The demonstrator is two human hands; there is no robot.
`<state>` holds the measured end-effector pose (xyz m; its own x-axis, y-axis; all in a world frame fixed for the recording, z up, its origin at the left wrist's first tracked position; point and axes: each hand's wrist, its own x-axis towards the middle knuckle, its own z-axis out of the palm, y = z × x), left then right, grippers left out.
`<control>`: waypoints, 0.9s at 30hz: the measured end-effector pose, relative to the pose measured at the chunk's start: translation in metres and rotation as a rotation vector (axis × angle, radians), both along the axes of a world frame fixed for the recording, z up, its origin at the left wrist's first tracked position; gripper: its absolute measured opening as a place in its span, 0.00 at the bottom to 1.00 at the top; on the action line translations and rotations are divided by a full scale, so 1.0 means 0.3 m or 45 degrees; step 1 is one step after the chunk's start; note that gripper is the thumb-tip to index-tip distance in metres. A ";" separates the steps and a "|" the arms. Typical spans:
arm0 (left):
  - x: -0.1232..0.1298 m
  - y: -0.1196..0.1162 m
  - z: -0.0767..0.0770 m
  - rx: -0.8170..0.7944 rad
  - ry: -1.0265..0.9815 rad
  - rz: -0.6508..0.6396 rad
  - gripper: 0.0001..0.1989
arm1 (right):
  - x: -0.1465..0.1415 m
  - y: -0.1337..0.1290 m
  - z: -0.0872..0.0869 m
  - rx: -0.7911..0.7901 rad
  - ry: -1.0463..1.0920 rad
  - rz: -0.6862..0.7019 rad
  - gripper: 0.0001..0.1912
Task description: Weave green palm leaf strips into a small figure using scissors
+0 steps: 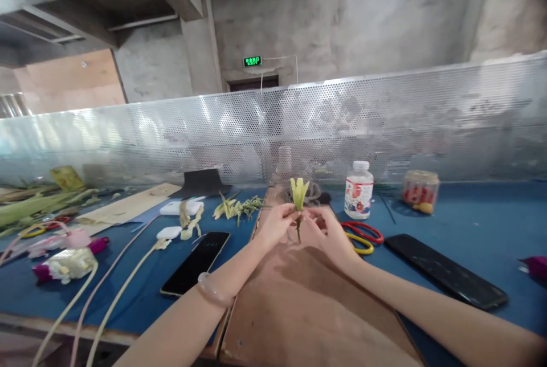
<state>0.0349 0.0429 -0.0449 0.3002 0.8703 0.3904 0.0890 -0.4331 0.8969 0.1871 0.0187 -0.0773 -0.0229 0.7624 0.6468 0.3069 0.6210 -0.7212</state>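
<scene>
A pale yellow-green flower [299,193] on a short dark green stem stands upright in front of me, above the brown board [273,310]. My left hand [282,221] is closed, its fingertips pinching the flower at its base from the left. From the other side my right hand [327,230] comes in with bent fingers, the tips close together at the stem just below the petals. Whether those right fingertips grip the stem or a small piece there is too fine to make out.
Scissors with red and yellow handles [363,236] and a black phone [447,270] lie right of the board. A white bottle [359,190] and a clear jar [421,190] stand behind. Left are another phone [196,264], leafy sprigs [239,207], cables and a perforated metal screen [192,139] beyond.
</scene>
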 end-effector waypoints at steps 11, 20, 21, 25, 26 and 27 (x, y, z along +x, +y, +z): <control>0.025 -0.031 -0.003 0.069 0.121 -0.024 0.12 | 0.009 -0.033 0.032 -0.081 0.232 0.076 0.12; 0.050 -0.039 -0.027 -0.248 -0.353 -0.168 0.16 | 0.008 -0.027 0.024 -0.175 0.483 0.073 0.14; 0.051 -0.039 -0.026 -0.262 -0.377 -0.174 0.16 | 0.010 -0.023 0.021 -0.180 0.512 0.059 0.13; 0.054 -0.040 -0.021 -0.281 -0.413 -0.142 0.16 | 0.009 -0.015 0.019 -0.234 0.618 0.068 0.10; 0.056 -0.041 -0.020 -0.282 -0.408 -0.139 0.15 | 0.006 -0.018 0.022 -0.247 0.632 0.074 0.10; 0.059 -0.044 -0.018 -0.283 -0.401 -0.145 0.15 | 0.003 -0.022 0.026 -0.258 0.639 0.085 0.09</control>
<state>0.0525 0.0297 -0.0503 0.2952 0.9120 0.2849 -0.2425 -0.2170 0.9456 0.1880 0.0120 -0.0695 0.1985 0.8802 0.4311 -0.1411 0.4610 -0.8761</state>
